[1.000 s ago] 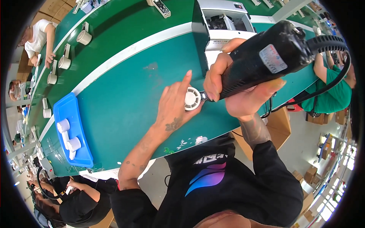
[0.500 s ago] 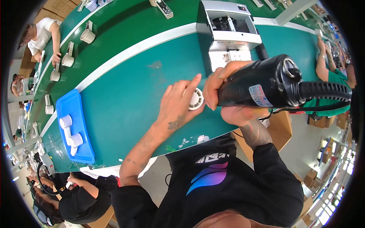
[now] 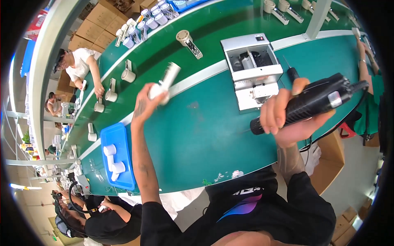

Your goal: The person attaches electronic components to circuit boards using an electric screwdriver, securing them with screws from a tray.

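My left hand (image 3: pixel 144 101) is closed around a white round-headed device with a straight handle (image 3: pixel 170 77). It is raised at the far edge of the green bench (image 3: pixel 205 135), and motion smears the device. On the right, my right hand (image 3: pixel 283 119) wraps around a thick black electric screwdriver (image 3: pixel 318 100). Its nose points left over the bench, with the thin bit barely visible, and a cable leaves its back end. Just beyond the screwdriver stands a grey box-shaped screw feeder (image 3: pixel 250 76) with an open top.
A blue tray (image 3: pixel 130 164) with white devices (image 3: pixel 117 167) lies at the left. Beyond a pale rail, the green conveyor (image 3: pixel 160 49) carries several similar devices. A thin black-handled screwdriver (image 3: pixel 292 74) lies beside the feeder. Co-workers sit left and right; a cardboard box (image 3: pixel 328 164) stands below right.
My left hand has carried the white device away from the screwdriver, leftward and toward the conveyor. My right hand has drawn the screwdriver to the right. The view has shifted.
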Available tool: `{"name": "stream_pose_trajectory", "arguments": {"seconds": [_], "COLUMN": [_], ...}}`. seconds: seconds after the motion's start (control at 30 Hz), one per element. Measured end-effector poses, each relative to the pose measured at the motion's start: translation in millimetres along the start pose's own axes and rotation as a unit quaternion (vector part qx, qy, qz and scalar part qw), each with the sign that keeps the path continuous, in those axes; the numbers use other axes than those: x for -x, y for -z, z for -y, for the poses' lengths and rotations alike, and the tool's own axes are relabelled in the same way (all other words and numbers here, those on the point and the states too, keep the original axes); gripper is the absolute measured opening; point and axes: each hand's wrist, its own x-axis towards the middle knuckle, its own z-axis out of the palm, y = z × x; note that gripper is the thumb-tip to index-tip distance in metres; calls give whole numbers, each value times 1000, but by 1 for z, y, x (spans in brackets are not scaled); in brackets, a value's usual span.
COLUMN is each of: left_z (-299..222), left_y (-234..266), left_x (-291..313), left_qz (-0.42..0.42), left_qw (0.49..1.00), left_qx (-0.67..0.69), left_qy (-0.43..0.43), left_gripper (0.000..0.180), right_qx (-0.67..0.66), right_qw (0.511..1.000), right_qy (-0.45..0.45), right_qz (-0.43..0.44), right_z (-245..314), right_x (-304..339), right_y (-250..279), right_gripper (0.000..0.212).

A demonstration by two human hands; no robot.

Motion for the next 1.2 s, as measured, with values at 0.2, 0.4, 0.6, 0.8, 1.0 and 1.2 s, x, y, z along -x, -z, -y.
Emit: {"name": "stream_pose_trajectory", "arguments": {"seconds": [0.2,0.4,0.6,0.8,1.0,1.2], "left_z": [21,3,-51,-52,-80,-114], "left_y": [-8,-21,-67,-19,-4,-52], "left_x": [-156,-204,-200,-164,-8,106], "left_qz": [-160,-90,-13,56,226,242], "left_qw": [978,917,880,893,905,907], "left_qx": [-83,-358,-340,-317,-229,-233], "left_qy": [102,149,-332,-314,-277,-254], "left_gripper": [76,88,86,49,39,29], "right_qx": [81,45,14,149,398,473], "right_qw": [996,995,996,983,916,881], "right_qy": [-26,-6,56,77,-13,13], "right_qz": [-15,-90,-71,-71,-49,-28], "right_z": [-5,2,30,47,32,4], "right_x": [14,7,-8,-9,-44,-48], "right_y": [7,11,27,9,-9,2], "right_gripper": [82,87,77,89,106,89]}}
